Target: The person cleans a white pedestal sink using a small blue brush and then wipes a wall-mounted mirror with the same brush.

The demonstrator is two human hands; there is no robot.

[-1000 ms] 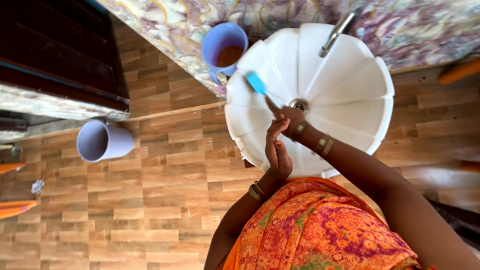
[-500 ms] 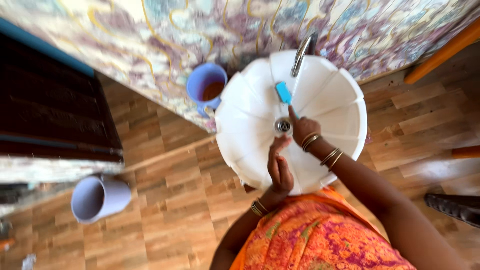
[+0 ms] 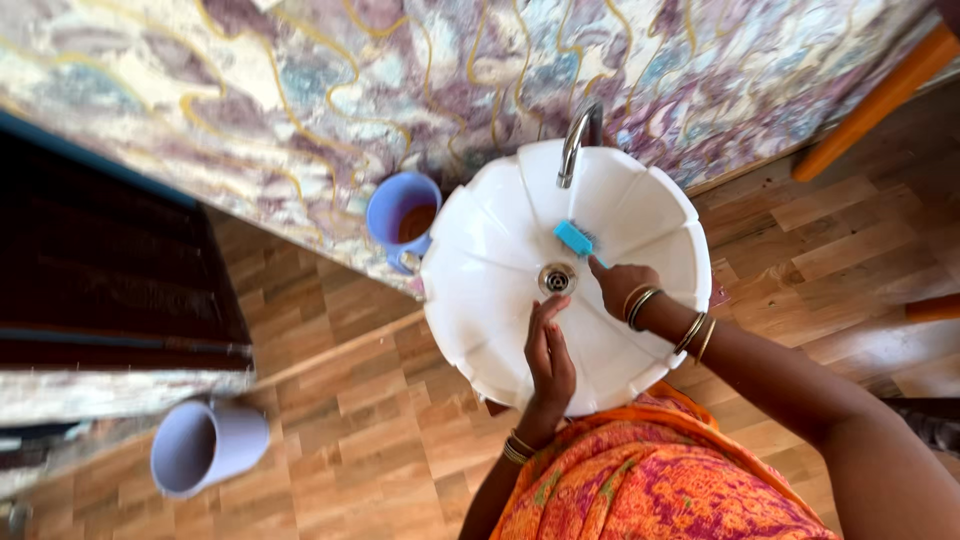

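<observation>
Far left, low on the wooden floor [image 3: 330, 450], I've got a pale lilac mug [image 3: 208, 447] lying near the bottom-left corner of the view, mouth turned toward the camera. Moving right, a blue mug [image 3: 402, 218] stands against the marbled wall [image 3: 300, 90], just beside the left rim of the white basin [image 3: 480, 300], brown liquid showing inside it. Now the basin itself: fluted, round, with a metal tap [image 3: 574, 145] arching over its back edge and the drain [image 3: 557, 279] at the centre. My left hand [image 3: 549, 350] lies flat inside the bowl near the front rim, fingers stretched toward the drain, grip wide and holding nothing, bangles at the wrist. Just right of the drain, the blue brush [image 3: 577, 240] has its head pressed on the basin wall below the tap. My right hand [image 3: 622, 286] has its grip wrapped round the brush handle, bangles stacked up the forearm. Bottom right, orange patterned cloth [image 3: 650, 480] fills the frame under the basin's front edge.
</observation>
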